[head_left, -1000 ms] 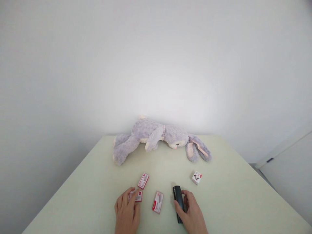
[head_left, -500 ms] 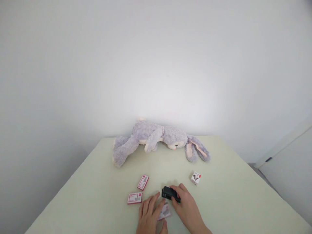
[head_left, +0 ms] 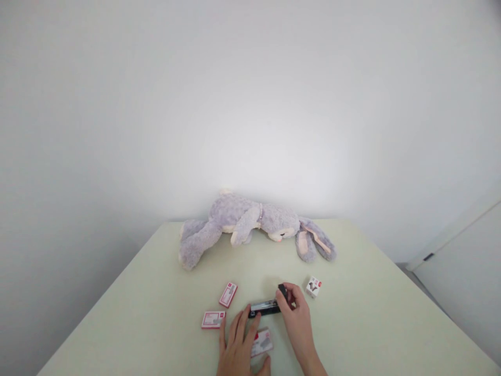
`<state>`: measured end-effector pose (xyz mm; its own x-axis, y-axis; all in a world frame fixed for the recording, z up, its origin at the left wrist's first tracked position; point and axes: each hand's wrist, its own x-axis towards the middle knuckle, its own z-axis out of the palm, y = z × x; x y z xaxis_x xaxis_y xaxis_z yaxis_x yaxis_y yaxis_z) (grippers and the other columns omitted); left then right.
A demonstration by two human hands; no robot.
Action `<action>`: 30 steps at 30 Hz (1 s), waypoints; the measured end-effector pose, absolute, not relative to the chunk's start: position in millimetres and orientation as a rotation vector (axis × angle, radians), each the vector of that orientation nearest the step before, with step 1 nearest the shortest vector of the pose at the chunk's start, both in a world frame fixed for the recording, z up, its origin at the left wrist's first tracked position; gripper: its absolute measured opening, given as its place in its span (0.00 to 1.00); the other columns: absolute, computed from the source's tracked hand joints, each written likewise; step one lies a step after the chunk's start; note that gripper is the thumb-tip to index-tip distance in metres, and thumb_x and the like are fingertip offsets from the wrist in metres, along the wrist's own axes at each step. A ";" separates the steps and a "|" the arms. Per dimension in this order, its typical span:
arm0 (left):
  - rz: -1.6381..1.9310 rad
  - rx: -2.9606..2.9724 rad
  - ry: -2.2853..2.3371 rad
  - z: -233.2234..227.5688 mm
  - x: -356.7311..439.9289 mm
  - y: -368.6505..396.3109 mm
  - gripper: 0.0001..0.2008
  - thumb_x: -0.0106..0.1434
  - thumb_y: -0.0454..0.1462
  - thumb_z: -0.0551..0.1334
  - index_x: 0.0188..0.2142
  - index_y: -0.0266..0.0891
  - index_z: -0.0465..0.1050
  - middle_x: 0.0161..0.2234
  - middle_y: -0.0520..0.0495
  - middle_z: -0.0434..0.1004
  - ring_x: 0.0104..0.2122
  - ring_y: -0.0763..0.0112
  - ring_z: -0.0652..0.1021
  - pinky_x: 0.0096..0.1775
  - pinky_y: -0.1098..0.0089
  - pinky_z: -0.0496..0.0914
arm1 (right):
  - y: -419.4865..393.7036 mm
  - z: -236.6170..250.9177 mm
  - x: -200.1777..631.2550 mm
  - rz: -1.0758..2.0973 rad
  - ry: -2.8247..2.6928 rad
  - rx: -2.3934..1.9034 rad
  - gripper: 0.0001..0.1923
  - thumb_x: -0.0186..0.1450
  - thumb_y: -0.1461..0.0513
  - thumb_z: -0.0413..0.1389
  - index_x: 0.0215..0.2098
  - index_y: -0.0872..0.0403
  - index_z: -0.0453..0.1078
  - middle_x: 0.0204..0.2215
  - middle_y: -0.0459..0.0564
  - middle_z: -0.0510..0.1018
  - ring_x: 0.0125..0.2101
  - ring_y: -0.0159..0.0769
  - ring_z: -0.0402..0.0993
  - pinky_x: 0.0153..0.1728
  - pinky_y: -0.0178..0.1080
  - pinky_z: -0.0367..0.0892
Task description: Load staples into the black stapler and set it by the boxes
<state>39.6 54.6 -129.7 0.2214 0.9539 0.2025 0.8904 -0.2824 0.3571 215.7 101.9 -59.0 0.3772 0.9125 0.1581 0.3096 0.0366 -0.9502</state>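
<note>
right hand (head_left: 298,316): we're pinching the opened stapler (head_left: 265,307) by its raised top | left hand (head_left: 238,344): fingers spread, touching its end | light bracing could let it skid imo

Nearest box (head_left: 264,342) partly behind left fingers (head_left: 252,332), table (head_left: 152,318) cut off

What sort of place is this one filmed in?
Probably a plain indoor room, home or office, I can't tell which: a pale table stands by a bare white wall, with a plush rabbit and a stapler on it.
</note>
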 end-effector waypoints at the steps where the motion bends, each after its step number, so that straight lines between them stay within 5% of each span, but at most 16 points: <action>1: 0.591 2.326 1.782 -129.0 41.6 54.2 0.45 0.46 0.40 0.69 0.66 0.59 0.64 0.71 0.49 0.57 0.66 0.41 0.64 0.68 0.37 0.40 | 100.2 -62.6 225.2 0.702 -1.074 -1.513 0.23 0.66 0.43 0.54 0.42 0.52 0.74 0.29 0.44 0.73 0.29 0.37 0.69 0.31 0.36 0.66; 4: 0.612 2.361 1.764 -128.1 42.1 54.7 0.44 0.47 0.36 0.66 0.65 0.58 0.65 0.70 0.50 0.60 0.65 0.44 0.66 0.68 0.37 0.41 | 92.5 -73.7 250.8 0.846 -0.862 -1.526 0.30 0.66 0.38 0.50 0.46 0.53 0.73 0.21 0.40 0.68 0.22 0.34 0.64 0.23 0.35 0.60; 8: 0.619 2.430 1.712 -130.3 28.2 56.3 0.44 0.47 0.33 0.64 0.65 0.56 0.65 0.70 0.50 0.60 0.66 0.48 0.65 0.68 0.40 0.46 | 77.9 -85.5 279.3 0.992 -0.734 -1.593 0.31 0.66 0.35 0.47 0.39 0.52 0.70 0.19 0.39 0.66 0.19 0.33 0.62 0.18 0.34 0.57; 15: 0.699 2.460 1.723 -130.8 -1.4 52.9 0.20 0.52 0.38 0.67 0.46 0.51 0.78 0.69 0.48 0.62 0.66 0.46 0.64 0.65 0.40 0.54 | 47.5 -109.0 276.2 1.267 -0.835 -1.647 0.32 0.58 0.32 0.54 0.36 0.51 0.69 0.15 0.36 0.64 0.13 0.27 0.55 0.14 0.31 0.47; 18: 0.750 2.503 1.657 -125.8 4.6 54.2 0.21 0.52 0.35 0.67 0.47 0.51 0.77 0.69 0.48 0.62 0.65 0.48 0.64 0.65 0.41 0.55 | 45.6 -119.3 245.2 1.477 -1.081 -1.520 0.33 0.58 0.32 0.55 0.31 0.53 0.71 0.13 0.38 0.63 0.14 0.26 0.52 0.16 0.32 0.44; 25: 0.714 2.589 1.500 -122.5 -3.6 66.1 0.18 0.58 0.42 0.68 0.49 0.54 0.76 0.69 0.51 0.62 0.65 0.48 0.65 0.62 0.42 0.60 | 54.7 -132.9 237.5 1.354 -1.304 -1.545 0.35 0.59 0.31 0.52 0.31 0.54 0.73 0.18 0.42 0.68 0.19 0.30 0.57 0.22 0.35 0.49; 30: 0.657 2.627 1.510 -134.5 -13.0 70.0 0.30 0.60 0.45 0.67 0.62 0.56 0.67 0.69 0.52 0.62 0.65 0.50 0.66 0.63 0.43 0.59 | 58.6 -111.9 257.0 1.063 -1.418 -1.711 0.28 0.65 0.37 0.51 0.36 0.52 0.72 0.16 0.39 0.65 0.19 0.34 0.62 0.24 0.36 0.52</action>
